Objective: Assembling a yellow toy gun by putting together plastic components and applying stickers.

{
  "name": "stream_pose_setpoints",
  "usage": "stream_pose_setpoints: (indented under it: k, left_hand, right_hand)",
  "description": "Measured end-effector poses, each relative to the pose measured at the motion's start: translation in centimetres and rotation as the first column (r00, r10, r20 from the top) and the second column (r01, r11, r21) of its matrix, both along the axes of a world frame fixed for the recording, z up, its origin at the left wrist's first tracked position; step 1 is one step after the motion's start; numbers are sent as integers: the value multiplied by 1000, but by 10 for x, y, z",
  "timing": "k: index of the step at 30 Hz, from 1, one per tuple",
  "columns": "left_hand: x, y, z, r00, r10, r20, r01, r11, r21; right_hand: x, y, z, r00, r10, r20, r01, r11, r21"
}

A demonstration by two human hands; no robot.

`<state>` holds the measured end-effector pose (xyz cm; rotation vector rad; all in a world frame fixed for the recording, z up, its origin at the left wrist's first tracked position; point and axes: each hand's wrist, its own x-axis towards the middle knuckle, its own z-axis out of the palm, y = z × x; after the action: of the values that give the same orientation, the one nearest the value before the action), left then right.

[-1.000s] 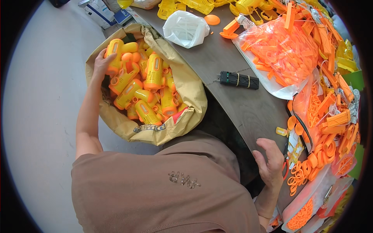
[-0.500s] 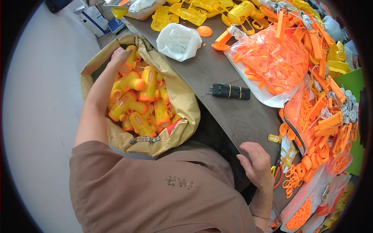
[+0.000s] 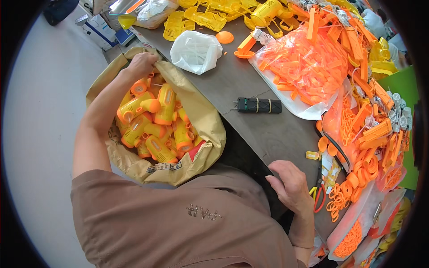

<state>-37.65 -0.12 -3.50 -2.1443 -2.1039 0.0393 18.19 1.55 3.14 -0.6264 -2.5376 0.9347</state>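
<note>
A large tan sack (image 3: 208, 120) with a rolled-down rim stands at the left beside the table. Inside lie several yellow and orange plastic toys (image 3: 166, 103), each a barrel with a stubby handle, like small hair dryers. My left hand (image 3: 142, 64) is at the sack's far rim, its fingers curled over the edge; the fingertips are partly hidden. No toy shows in it. My right hand (image 3: 290, 184) rests at the table's near edge, thumb apart from the bent fingers, holding nothing. Close by it are scissors (image 3: 320, 198) with red and yellow handles.
The dark table (image 3: 214, 91) carries a white plastic bag (image 3: 196, 51), a black block with rubber bands (image 3: 259, 105) and an orange oval piece (image 3: 225, 37). A clear bag of orange parts (image 3: 304, 67) and heaped orange pieces (image 3: 375, 134) fill the right. Yellow shells (image 3: 208, 20) lie at the back.
My left hand has moved off a yellow toy inside the sack to the sack's far rim. The view has shifted slightly; my right hand keeps its pose at the table edge.
</note>
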Motion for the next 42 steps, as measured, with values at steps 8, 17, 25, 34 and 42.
stream_pose_setpoints:
  k: [8, 17, 25, 34, 42]
  left_hand:
    - [36, -90, 23, 989, 132, 66, -144, 963, 227]
    - [-5, -3, 65, 785, 373, 495, -141, 885, -443]
    - [-37, 42, 22, 870, 472, 141, -296, 730, -617]
    - [-31, 23, 19, 966, 243, -83, -255, 869, -424]
    - [-62, 16, 87, 867, 374, 328, -476, 816, 328]
  right_hand:
    - [-41, -8, -31, 992, 97, -80, -110, 979, -171]
    - [-145, -16, -128, 980, -149, -134, -87, 287, -954]
    - [-155, -15, -164, 934, -333, -131, -130, 24, -991]
    - [-157, -2, -132, 986, -96, -136, -153, -206, -967]
    - [-177, -16, -85, 981, -68, -179, -145, 349, -926]
